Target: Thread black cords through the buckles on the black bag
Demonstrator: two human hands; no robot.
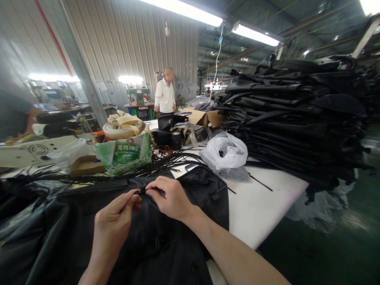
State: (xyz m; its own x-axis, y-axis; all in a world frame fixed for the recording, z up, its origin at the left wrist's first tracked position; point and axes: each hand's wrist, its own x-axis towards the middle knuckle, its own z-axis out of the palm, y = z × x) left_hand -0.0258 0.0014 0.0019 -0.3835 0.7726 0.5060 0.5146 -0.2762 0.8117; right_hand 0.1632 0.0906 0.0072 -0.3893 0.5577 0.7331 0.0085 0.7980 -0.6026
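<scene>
— Starting with the room: what is around the worktop (267,206)?

— Corrugated metal walls, strip lights overhead, a dark green floor. The white worktop runs away from the camera, and on its right side a tall stack of black folded pieces (297,114) rises well above everything else. At the far end a person in a white top (165,95) stands beside open cardboard boxes (204,116).

— And closer in?

— A big black bag (89,229) lies across the near edge, covering most of the worktop's left part. Behind it sit a green printed sack (124,152) holding a coil of beige webbing (123,126), a crumpled white plastic bag (227,152), and loose black straps (166,162) fanned between them.

— Where are the hands?

— Both meet at the bag's top seam. The left hand (114,221) pinches a small black zipper pull (142,191) between thumb and forefinger; the right hand (172,198) comes in from the other side, its fingertips pressed together on the same seam, touching the pull.

— Any writing?

— The green sack carries white Chinese characters, too blurred to read. A black box behind it shows a small pale mark, also unreadable.
</scene>
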